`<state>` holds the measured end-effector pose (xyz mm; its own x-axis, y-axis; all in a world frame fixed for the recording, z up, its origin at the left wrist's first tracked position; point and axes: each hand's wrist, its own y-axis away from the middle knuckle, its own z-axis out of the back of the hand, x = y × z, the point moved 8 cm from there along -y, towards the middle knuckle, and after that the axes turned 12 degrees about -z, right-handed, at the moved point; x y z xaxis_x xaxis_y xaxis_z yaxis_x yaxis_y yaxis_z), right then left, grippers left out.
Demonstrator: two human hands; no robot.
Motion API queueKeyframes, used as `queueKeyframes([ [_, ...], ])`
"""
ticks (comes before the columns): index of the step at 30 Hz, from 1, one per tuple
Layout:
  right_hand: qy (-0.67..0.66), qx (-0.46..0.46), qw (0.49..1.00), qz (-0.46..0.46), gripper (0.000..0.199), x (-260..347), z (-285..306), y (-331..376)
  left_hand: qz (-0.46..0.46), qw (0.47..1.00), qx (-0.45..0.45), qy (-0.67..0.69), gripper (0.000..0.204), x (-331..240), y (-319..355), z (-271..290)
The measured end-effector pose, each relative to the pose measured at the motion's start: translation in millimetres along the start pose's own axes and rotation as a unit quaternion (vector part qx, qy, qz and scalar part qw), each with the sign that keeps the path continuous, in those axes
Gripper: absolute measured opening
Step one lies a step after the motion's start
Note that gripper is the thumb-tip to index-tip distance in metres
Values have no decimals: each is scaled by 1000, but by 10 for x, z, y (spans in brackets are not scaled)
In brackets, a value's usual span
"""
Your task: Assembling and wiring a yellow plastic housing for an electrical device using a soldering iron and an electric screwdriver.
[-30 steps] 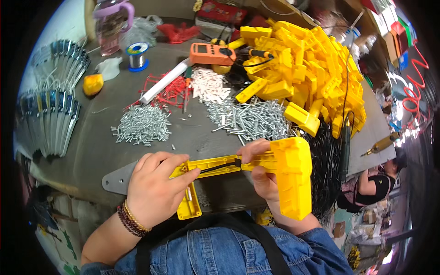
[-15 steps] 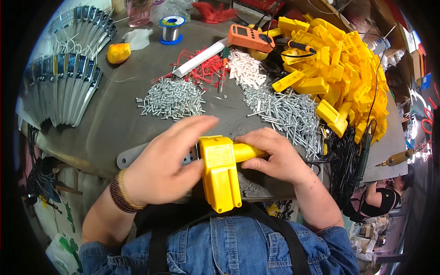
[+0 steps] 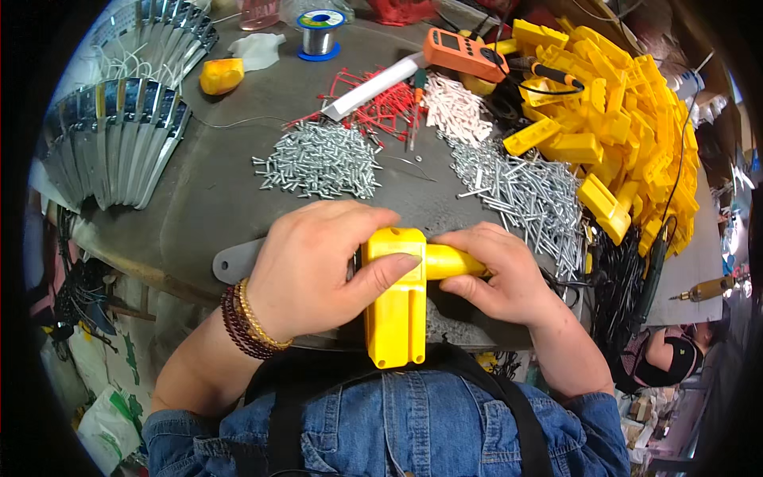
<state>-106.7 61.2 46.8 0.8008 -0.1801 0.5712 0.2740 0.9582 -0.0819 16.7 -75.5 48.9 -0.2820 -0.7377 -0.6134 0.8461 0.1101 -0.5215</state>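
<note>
A yellow plastic housing (image 3: 395,318) with a side handle (image 3: 453,261) is held upright at the table's front edge, close to my body. My left hand (image 3: 314,266) wraps the housing's left side, its thumb lying across the upper face. Around the handle, on the right, my right hand (image 3: 502,278) is closed, fingers behind and thumb in front. A flat grey metal plate (image 3: 235,261) with a hole in its rounded end sticks out left from behind my left hand; whether it joins the housing is hidden.
Beyond my hands lie short screws (image 3: 319,161), long screws (image 3: 540,207), red wired parts (image 3: 389,103) and white pieces (image 3: 457,110). Yellow housings (image 3: 616,135) heap at right behind an orange multimeter (image 3: 463,54). Fanned metal plates (image 3: 119,143) stand left, near a solder spool (image 3: 319,36).
My left hand has closed onto the housing, its thumb now lying over the upper face. My right hand keeps its hold on the handle. The whole view has shifted slightly.
</note>
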Motion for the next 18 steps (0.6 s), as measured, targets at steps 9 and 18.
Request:
queueKeyframes([
  [9, 102, -41, 994, -9, 33, 277, 55, -16, -17, 999, 2, -31, 33, 10, 89, -16],
  [18, 199, 64, 965, -158, 48, -51, -216, -318, -35, 992, 45, -108, 29, -154, -26, -8],
])
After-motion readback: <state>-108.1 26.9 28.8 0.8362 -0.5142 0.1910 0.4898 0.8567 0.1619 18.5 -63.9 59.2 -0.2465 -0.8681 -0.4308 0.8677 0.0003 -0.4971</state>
